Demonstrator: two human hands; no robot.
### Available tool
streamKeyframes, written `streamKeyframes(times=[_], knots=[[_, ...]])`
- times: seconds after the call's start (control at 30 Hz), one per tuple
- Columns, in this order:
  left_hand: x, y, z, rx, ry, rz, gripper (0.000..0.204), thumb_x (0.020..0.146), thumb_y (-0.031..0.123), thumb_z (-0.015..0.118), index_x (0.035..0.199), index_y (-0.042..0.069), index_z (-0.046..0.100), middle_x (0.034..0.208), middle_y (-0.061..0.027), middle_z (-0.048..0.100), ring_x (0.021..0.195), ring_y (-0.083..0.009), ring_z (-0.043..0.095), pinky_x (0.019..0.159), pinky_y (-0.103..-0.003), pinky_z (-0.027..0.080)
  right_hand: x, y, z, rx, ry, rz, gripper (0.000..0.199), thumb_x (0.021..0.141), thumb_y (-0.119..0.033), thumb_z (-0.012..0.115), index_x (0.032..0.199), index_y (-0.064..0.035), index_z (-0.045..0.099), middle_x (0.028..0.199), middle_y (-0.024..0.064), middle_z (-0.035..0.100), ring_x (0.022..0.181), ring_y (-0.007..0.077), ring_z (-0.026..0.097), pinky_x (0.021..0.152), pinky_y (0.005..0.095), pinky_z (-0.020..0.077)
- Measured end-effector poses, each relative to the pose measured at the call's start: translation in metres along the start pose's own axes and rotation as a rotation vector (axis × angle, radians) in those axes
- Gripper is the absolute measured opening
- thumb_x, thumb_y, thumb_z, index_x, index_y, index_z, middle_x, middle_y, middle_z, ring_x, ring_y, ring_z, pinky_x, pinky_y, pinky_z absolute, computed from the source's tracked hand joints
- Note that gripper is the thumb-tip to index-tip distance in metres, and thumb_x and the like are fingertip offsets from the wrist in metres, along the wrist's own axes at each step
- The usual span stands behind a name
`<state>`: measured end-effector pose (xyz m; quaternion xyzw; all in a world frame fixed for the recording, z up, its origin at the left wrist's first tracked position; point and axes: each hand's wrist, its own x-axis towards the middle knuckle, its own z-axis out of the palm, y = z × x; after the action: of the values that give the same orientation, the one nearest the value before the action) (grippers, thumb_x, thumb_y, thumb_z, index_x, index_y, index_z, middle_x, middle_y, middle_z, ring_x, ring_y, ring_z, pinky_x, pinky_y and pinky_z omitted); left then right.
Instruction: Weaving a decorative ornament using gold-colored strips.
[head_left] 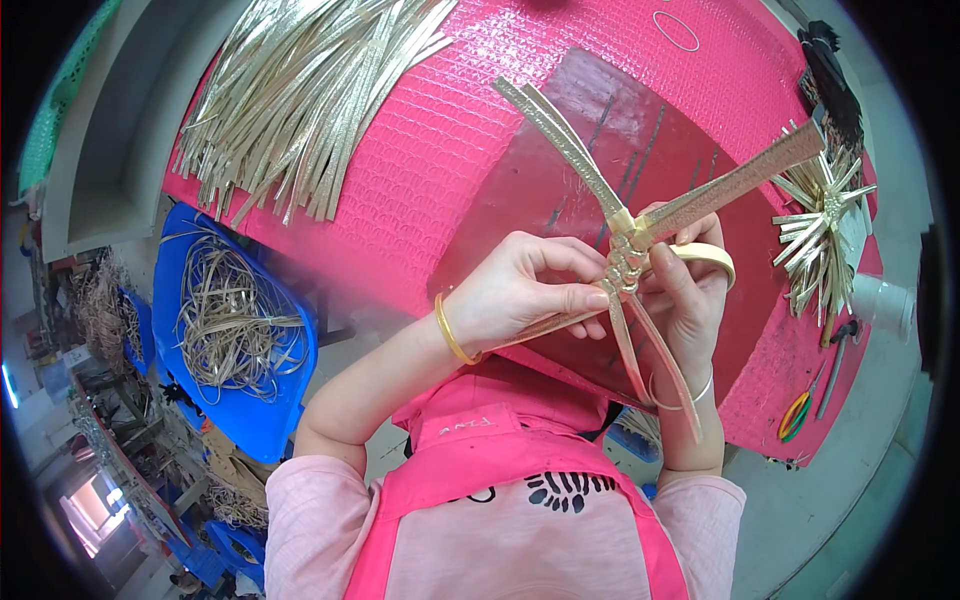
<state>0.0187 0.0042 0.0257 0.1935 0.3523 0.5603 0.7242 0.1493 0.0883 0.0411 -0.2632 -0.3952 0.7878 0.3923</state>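
Note:
A small braided knot of gold strips (625, 262) is held up between my hands, above the dark red board (480, 215). Long gold strips stick out from it toward the far side, the far right and back toward me. My left hand (545, 285) pinches the knot's left side with thumb and fingers. On the other side my right hand (685, 290) is closed on the knot, its thumb against the strips. One strip curves in a loop around the right fingers. Parts of the right fingers are hidden behind the work.
Loose gold strips (310, 100) lie in a pile at the far left of the pink table cover (420, 130). At the right are a finished-looking gold strip bundle (825, 215), scissors (795, 415), a hammer (838, 365) and a white spool (885, 305). A blue bin (285, 405) holds tangled strips.

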Motion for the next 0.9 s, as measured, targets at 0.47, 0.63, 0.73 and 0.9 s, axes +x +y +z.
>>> streamKeyframes(times=[0.47,0.63,0.73,0.9], knots=[[-0.007,0.018,-0.007,0.061,-0.033,-0.003,0.014,0.075,0.006,0.057,0.083,-0.005,0.057,0.074,-0.0099,0.058,0.063,-0.0142,0.058,0.056,-0.022,0.048,0.0,-0.003,-0.01,-0.57,-0.09,-0.17,0.024,0.072,0.004,0.053,0.093,0.0019,0.042,0.09,0.0108,0.052,0.072,0.0148,0.055,0.062,0.0231,0.0455],[-0.003,0.022,0.0,0.24,0.225,0.006,0.015,0.078,0.009,0.054,0.085,-0.004,0.056,0.072,-0.0078,0.057,0.054,-0.0129,0.057,0.046,-0.019,0.045,0.012,-0.015,-0.021,-0.967,-0.055,-0.095,0.014,0.079,-0.01,0.052,0.07,0.001,0.052,0.058,0.0005,0.049,0.051,0.0051,0.042,0.045,0.0201,0.0324],[0.006,0.014,-0.002,0.318,0.335,0.09,0.016,0.079,0.009,0.052,0.087,-0.004,0.055,0.071,-0.0072,0.057,0.046,-0.0099,0.053,0.038,-0.016,0.038,-0.002,-0.043,-0.017,-0.521,0.041,0.078,0.011,0.077,-0.01,0.054,0.07,-0.0022,0.052,0.059,-0.0011,0.049,0.051,0.0037,0.041,0.046,0.0178,0.0314],[0.025,-0.006,0.011,0.303,0.431,0.262,0.017,0.082,0.01,0.048,0.09,-0.004,0.053,0.06,-0.0034,0.053,0.042,-0.0054,0.047,0.035,-0.016,0.032,-0.005,0.006,0.003,-0.33,-0.05,0.237,0.012,0.075,-0.01,0.058,0.072,-0.0012,0.05,0.063,0.0027,0.051,0.054,0.0074,0.048,0.051,0.0184,0.0369]])
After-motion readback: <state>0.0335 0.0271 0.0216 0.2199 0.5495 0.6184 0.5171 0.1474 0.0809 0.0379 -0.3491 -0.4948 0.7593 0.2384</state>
